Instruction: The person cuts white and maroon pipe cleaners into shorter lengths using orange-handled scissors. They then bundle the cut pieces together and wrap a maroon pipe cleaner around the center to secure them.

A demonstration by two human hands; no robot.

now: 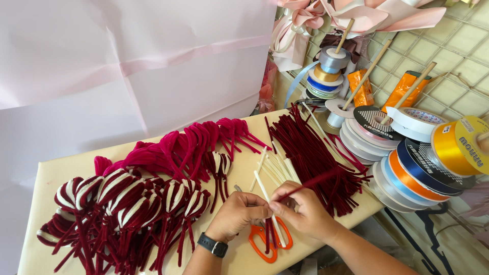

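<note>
Clearly we are working with very light, bendable stuff: our left hand [235, 214] and right hand [300, 210] meet at the near edge of the table [61, 170], fingertips pinched together around a white pipe cleaner [266, 196] and a dark red pipe cleaner [310, 183]. The left hand, with a dark watch [214, 246] on its wrist, is closed on the white one near its lower part; the right pinches the near end of the red one, whose free length slants up and to the right over the pile of dark red pipe cleaners [316, 158].

We judge both stems weigh almost nothing, fuzzy enough not to slip, with a wire core that bends and keeps its bend, so a gentle pinch close to the crossing point gives the best control; gripping far out would let them flop. Spare white stems [275, 170] lie just beyond our fingers. The orange scissors [265, 239] rest beneath our hands. To the left lie finished red-and-white striped shapes [122, 201] and pink loops [188, 145]. Spools of ribbon [417, 163] stand at the right.
</note>
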